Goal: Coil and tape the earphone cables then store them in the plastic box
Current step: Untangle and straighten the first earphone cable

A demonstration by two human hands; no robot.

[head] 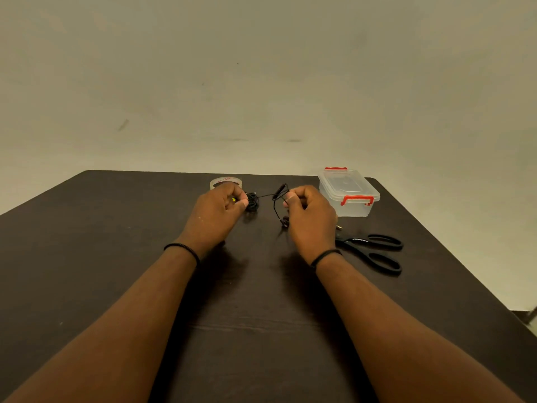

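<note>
1. Left of the plastic box (348,193), over the table (116,242), the left hand (216,212) pinches a coiled bundle of black earphone cable (252,203).
2. Nearer the box, the right hand (309,216) grips the cable's free end; an earbud seems to hang below.
3. Scissors (374,248) lie in front of the closed box; a tape roll (225,181) sits farther left.

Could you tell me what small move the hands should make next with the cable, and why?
Probably the right hand should bring its loose cable over to the coil pinched by the left hand and wrap another turn: a strand still stretches between them, so coiling seems unfinished.
</note>
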